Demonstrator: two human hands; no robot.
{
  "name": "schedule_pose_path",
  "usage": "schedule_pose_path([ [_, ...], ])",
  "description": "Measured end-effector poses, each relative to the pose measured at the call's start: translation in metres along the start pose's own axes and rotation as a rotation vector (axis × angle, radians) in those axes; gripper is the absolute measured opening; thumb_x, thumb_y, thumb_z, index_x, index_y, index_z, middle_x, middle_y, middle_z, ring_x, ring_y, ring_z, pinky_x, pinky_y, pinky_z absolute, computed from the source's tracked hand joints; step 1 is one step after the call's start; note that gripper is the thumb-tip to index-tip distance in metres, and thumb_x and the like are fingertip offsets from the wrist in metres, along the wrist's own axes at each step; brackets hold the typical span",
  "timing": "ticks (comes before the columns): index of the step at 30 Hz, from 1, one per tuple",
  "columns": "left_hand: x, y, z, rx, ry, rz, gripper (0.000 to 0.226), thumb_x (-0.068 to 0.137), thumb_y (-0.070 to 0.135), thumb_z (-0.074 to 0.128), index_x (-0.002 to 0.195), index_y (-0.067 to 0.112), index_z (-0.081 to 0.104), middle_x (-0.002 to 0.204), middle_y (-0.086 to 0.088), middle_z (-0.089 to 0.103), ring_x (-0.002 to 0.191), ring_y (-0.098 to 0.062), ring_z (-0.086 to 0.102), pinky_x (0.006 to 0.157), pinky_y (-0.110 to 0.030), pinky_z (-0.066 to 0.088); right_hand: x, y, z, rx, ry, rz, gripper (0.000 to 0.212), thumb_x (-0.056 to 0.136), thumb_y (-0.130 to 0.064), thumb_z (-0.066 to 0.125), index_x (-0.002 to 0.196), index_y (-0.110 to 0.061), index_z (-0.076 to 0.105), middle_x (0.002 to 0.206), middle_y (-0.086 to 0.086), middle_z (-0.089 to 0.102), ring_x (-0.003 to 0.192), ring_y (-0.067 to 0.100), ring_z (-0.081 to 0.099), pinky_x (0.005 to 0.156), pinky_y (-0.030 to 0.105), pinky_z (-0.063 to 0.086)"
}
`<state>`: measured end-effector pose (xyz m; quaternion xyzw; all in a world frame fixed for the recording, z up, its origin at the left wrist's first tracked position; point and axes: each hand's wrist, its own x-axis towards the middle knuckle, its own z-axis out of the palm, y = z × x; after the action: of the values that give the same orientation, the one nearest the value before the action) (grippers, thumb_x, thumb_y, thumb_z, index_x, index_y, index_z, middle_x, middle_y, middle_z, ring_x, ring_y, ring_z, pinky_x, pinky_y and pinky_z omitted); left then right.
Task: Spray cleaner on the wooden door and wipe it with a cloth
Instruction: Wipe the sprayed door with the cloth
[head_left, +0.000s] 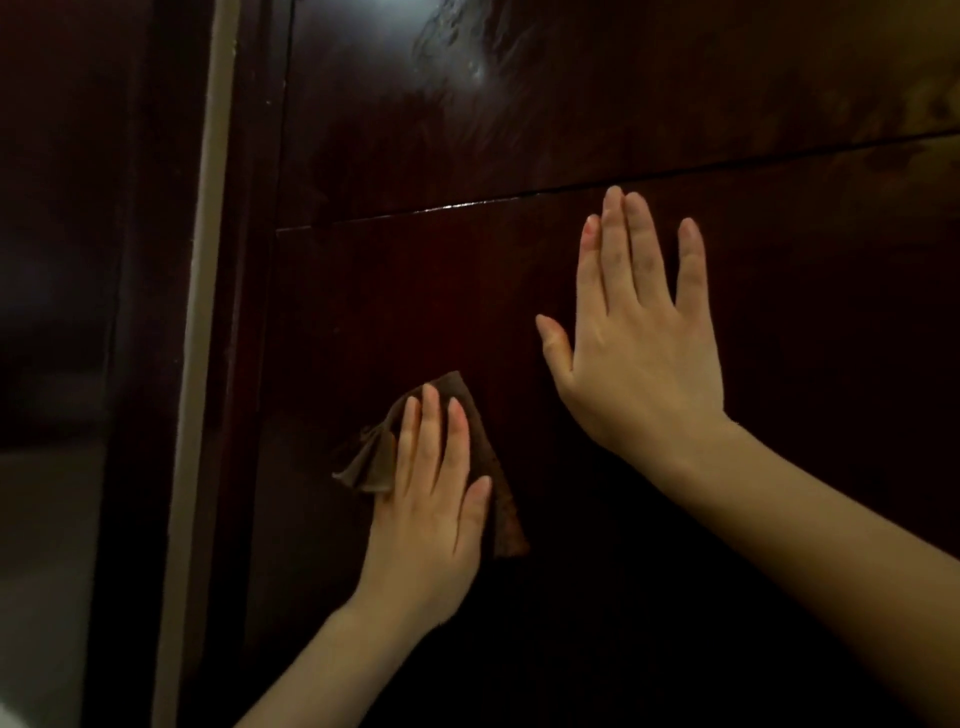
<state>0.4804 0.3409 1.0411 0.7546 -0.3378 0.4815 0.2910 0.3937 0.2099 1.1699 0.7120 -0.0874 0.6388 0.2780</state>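
Note:
A dark reddish wooden door fills most of the view, with a horizontal groove across it and wet streaks shining near the top. My left hand presses a brown cloth flat against the lower panel with straight fingers. My right hand lies flat on the door to the right and higher up, fingers straight and pointing up, holding nothing. No spray bottle is in view.
A pale strip of door frame runs down the left side, next to the door's edge. Left of it is a dark, blurred area.

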Motion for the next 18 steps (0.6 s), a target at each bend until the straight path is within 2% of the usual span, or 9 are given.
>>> schedule_pose_path([
  [2,0.012,-0.008,-0.008,0.045,-0.018,0.042,0.056,0.090,0.057,-0.013,0.137,0.033,-0.034,0.146,0.010,-0.038,0.136,-0.004,-0.030,0.110,-0.024,-0.023,0.001,0.000,-0.001,-0.002,-0.010,-0.004,0.072,0.093,-0.046,0.017,0.143,0.006,0.013,0.153,0.025,0.010,0.143,0.032,0.006,0.113,0.051,0.000],
  [4,0.032,-0.012,-0.016,0.068,0.024,0.007,0.059,0.091,0.055,-0.009,0.139,0.026,-0.028,0.147,0.006,-0.034,0.135,-0.003,-0.032,0.108,-0.018,-0.024,0.001,0.001,-0.001,-0.013,-0.012,-0.014,0.072,0.093,-0.046,0.015,0.143,0.006,0.012,0.153,0.024,0.010,0.143,0.031,0.005,0.113,0.051,0.000],
  [7,0.050,-0.011,-0.019,-0.004,0.041,-0.107,0.059,0.085,0.053,-0.007,0.135,0.030,-0.029,0.141,0.014,-0.040,0.132,0.002,-0.035,0.102,-0.013,-0.028,0.000,0.002,-0.001,-0.020,-0.002,-0.034,0.070,0.094,-0.045,0.014,0.143,0.005,0.011,0.153,0.023,0.010,0.143,0.029,0.005,0.114,0.050,0.001],
  [11,0.023,-0.005,-0.011,-0.043,0.034,-0.129,0.059,0.087,0.054,-0.006,0.136,0.031,-0.028,0.139,0.019,-0.044,0.132,0.002,-0.034,0.104,-0.013,-0.027,-0.002,0.001,0.000,-0.033,-0.003,-0.043,0.069,0.095,-0.044,0.012,0.143,0.005,0.010,0.153,0.022,0.009,0.143,0.030,0.005,0.114,0.050,0.003],
  [15,0.024,-0.024,-0.016,0.088,0.002,-0.011,0.058,0.092,0.053,-0.006,0.140,0.027,-0.025,0.148,0.009,-0.034,0.137,-0.003,-0.029,0.107,-0.014,-0.022,-0.001,0.001,0.001,-0.015,0.009,-0.045,0.069,0.095,-0.044,0.016,0.142,0.006,0.013,0.153,0.023,0.012,0.143,0.030,0.007,0.114,0.050,0.003],
  [18,0.049,-0.033,-0.029,0.118,0.048,-0.103,0.056,0.084,0.051,-0.009,0.131,0.034,-0.033,0.144,0.012,-0.035,0.130,0.003,-0.037,0.103,-0.016,-0.028,-0.001,0.001,0.002,0.011,0.032,-0.042,0.069,0.095,-0.043,0.020,0.141,0.007,0.016,0.152,0.024,0.015,0.143,0.031,0.010,0.114,0.050,0.005],
])
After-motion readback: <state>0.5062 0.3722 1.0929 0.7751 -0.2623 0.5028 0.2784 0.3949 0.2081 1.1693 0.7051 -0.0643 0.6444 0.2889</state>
